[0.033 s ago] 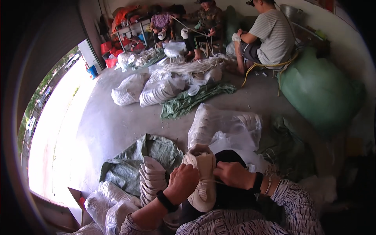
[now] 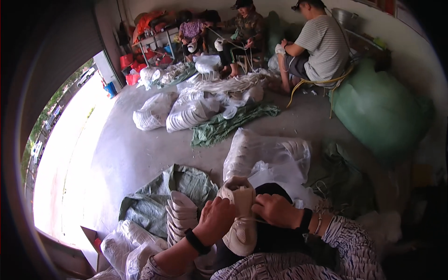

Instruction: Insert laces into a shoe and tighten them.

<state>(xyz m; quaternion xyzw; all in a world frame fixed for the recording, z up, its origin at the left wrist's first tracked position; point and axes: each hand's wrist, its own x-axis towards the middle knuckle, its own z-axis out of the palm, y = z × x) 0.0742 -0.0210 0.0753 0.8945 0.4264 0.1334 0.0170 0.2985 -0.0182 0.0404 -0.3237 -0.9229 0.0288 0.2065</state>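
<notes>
A beige shoe [image 2: 243,205] rests on my lap, its perforated toe toward me and its ankle opening facing away. My left hand [image 2: 216,218] is closed against the shoe's left side; the back of the hand hides what its fingers hold. At the right side, my right hand [image 2: 276,210] is closed in a pinch, and a thin pale shoelace [image 2: 254,218] runs from beneath its fingers across the shoe. Just left of my left hand stands a stack of nested off-white shoe pieces [image 2: 181,215].
Clear bags of pale shoe pieces [image 2: 242,151] stand beyond my lap, others [image 2: 126,245] at lower left. A green woven sack [image 2: 149,198] lies left. Several people sit farther back, one in a striped shirt [image 2: 322,44] beside a bulky green sack [image 2: 382,107]. A bright doorway is left.
The whole view has shifted slightly, so my hands and the shoe sit a little lower in the picture. Both hands keep nearly the same closed pose at the shoe.
</notes>
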